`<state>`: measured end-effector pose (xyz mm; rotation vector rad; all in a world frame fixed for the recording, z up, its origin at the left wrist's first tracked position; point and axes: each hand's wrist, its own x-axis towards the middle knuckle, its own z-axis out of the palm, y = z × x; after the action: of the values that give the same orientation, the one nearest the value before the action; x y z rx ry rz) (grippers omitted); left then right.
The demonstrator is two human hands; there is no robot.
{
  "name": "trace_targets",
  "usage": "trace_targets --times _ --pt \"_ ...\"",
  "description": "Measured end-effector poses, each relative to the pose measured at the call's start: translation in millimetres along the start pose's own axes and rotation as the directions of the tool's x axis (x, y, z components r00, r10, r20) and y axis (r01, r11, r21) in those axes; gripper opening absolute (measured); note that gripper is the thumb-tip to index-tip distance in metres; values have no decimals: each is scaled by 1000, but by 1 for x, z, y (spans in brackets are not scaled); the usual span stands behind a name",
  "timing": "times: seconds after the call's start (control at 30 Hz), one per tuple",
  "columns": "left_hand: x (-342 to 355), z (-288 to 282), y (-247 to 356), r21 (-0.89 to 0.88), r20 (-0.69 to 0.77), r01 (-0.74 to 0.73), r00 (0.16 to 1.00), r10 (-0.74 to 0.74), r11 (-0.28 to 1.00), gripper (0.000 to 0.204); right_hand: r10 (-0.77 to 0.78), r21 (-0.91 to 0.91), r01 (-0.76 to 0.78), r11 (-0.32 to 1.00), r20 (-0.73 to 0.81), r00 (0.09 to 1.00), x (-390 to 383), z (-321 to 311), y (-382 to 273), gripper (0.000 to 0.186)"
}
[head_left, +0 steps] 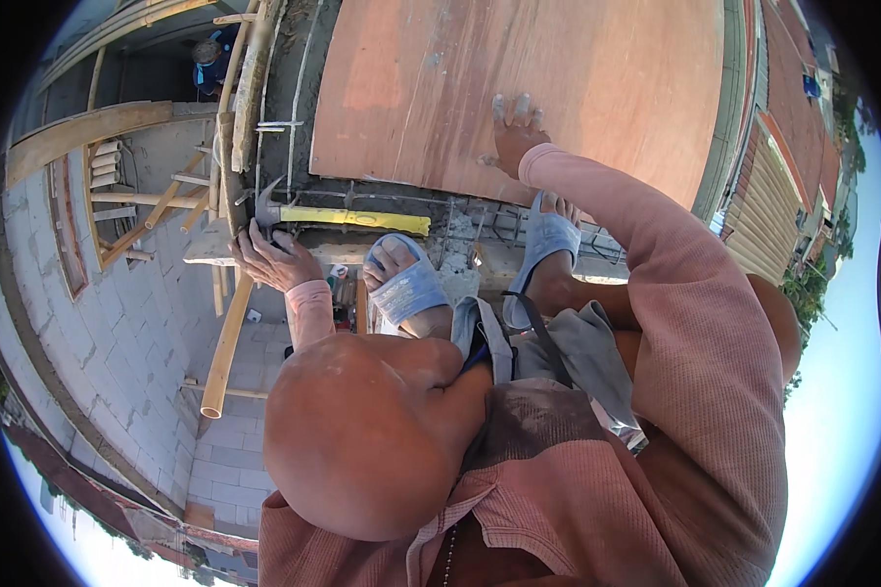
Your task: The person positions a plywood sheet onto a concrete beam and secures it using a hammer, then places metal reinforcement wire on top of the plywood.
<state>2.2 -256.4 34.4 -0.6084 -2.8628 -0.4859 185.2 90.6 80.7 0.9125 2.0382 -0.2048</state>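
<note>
My right hand (518,142) lies open on a large reddish plywood sheet (421,108), its dusty fingers spread. On the left, my left hand (276,258) rests over a wooden board (206,245), fingers extended across it. A claw hammer (352,217) with a yellow handle lies crosswise just beyond that hand. Its metal head is close to the fingertips, and I cannot see a grip on it. My feet, in worn blue slides (408,291), stand on the narrow ledge between the hammer and the plywood's near edge.
To the left is a drop beside a grey block wall (108,303), with a bamboo pole (227,352) and timber framing. Another person (208,67) is lower down at the far left. Steel bars (299,127) border the plywood. Corrugated roofing (768,210) is at the right.
</note>
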Motion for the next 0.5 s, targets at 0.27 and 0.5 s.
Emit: trace_targets --times 0.27,0.5 --pt "4 -9 3 -44 40 10 999 -8 999 48 -18 -41 17 999 -38 999 1 -3 4 108" --pt "5 -9 -3 -60 -29 0 1000 -2 998 47 2 -58 -3 998 -20 1000 -1 -7 -6 110"
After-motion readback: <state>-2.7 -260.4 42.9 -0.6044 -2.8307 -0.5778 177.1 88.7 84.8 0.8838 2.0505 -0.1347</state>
